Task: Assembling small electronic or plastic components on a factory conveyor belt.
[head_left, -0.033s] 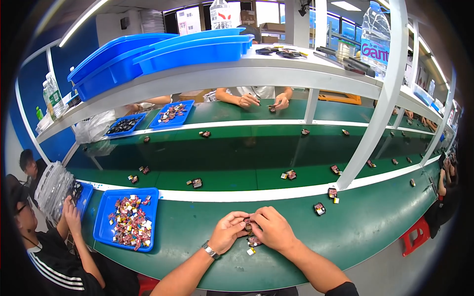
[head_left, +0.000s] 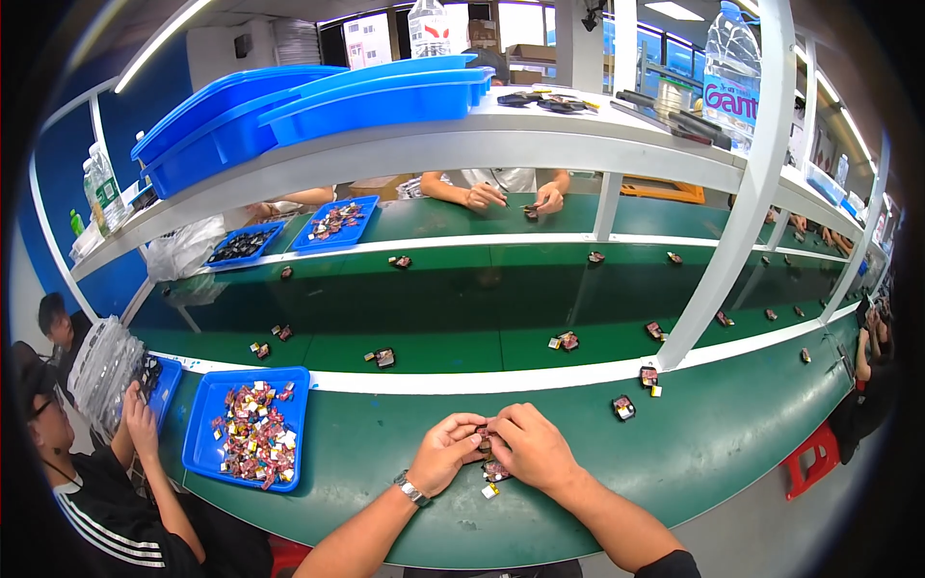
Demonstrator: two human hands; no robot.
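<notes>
My left hand [head_left: 445, 455] and my right hand [head_left: 533, 448] meet over the green bench at the near middle. Between their closed fingers is a small electronic assembly [head_left: 485, 445], dark with reddish parts, mostly covered by the fingers. Just below the fingertips another reddish-black part [head_left: 495, 471] shows, with a small white and yellow piece [head_left: 490, 490] beside it on the bench. I cannot make out whether these are joined to what I hold. A silver watch circles my left wrist.
A blue tray [head_left: 303, 409] heaped with small reddish, white and yellow parts stands to the left. Finished-looking dark assemblies [head_left: 623, 408] lie to the right. A green conveyor belt [head_left: 453, 332] carries more beyond a white rail. A slanted post [head_left: 718, 241] rises at right. Co-workers sit left and opposite.
</notes>
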